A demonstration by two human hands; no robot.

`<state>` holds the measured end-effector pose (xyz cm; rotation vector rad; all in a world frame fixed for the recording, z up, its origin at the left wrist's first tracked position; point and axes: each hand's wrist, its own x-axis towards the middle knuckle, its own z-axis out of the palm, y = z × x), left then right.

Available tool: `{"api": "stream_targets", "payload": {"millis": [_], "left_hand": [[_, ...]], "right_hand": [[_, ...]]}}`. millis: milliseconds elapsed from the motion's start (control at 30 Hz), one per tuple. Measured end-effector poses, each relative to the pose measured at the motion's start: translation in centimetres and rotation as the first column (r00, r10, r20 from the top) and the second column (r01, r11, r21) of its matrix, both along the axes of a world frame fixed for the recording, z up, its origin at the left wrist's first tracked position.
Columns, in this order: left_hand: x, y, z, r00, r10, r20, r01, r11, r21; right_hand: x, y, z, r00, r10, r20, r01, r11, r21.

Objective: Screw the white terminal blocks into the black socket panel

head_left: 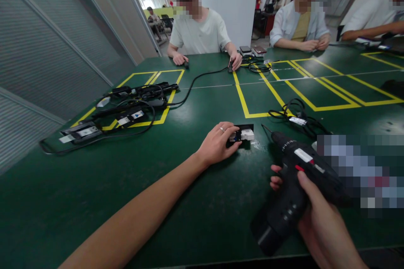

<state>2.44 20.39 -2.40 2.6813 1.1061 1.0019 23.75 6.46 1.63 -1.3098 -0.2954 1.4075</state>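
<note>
On green table (176, 201), L hand (217, 145) fingers clamp small device (243, 135); R hand (318, 214) wrapped round drill (292, 189)

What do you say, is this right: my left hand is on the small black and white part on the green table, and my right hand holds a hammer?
Not quite: the head view shows the right hand holding a black power drill, not a hammer. The left hand is on the small black and white part on the green table.
</note>
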Motion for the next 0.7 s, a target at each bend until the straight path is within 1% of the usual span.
{"api": "stream_targets", "payload": {"millis": [133,200,267,367,467,533,600,633,667,700], "left_hand": [[0.1,0.0,-0.1,1.000,0.006,0.000,-0.006,1.000,0.004],[0.1,0.0,-0.1,1.000,0.007,-0.002,-0.007,1.000,0.009],[0.0,0.0,-0.1,1.000,0.004,-0.004,-0.004,1.000,0.011],[0.0,0.0,-0.1,1.000,-0.003,-0.008,0.003,1.000,0.014],[0.0,0.1,-0.1,1.000,-0.006,-0.015,0.006,1.000,0.014],[0.0,0.1,-0.1,1.000,-0.005,-0.018,0.005,1.000,0.011],[0.0,0.1,-0.1,1.000,-0.004,-0.019,0.005,1.000,0.009],[0.0,0.1,-0.1,1.000,-0.004,-0.019,0.004,1.000,0.008],[0.0,0.1,0.0,1.000,-0.004,-0.019,0.004,1.000,0.008],[0.0,0.1,0.0,1.000,-0.003,-0.018,0.003,1.000,0.008]], "right_hand": [[-1.0,-0.3,-0.8,0.990,0.060,-0.130,-0.074,0.992,-0.106],[-1.0,-0.7,-1.1,0.984,0.085,-0.156,-0.106,0.985,-0.133],[-0.8,-1.0,-0.7,0.980,0.140,-0.144,-0.158,0.979,-0.125],[0.0,-1.4,1.0,0.957,0.275,-0.090,-0.286,0.948,-0.143],[0.9,-1.6,2.5,0.909,0.415,-0.019,-0.410,0.889,-0.202],[1.7,-1.9,2.8,0.868,0.496,0.038,-0.474,0.848,-0.237],[2.9,-2.6,2.2,0.821,0.552,0.143,-0.508,0.822,-0.256],[3.6,-3.1,1.7,0.789,0.572,0.226,-0.517,0.816,-0.259],[4.4,-3.7,1.1,0.732,0.597,0.330,-0.536,0.802,-0.263],[5.3,-4.2,0.6,0.644,0.621,0.447,-0.569,0.779,-0.262]]}}
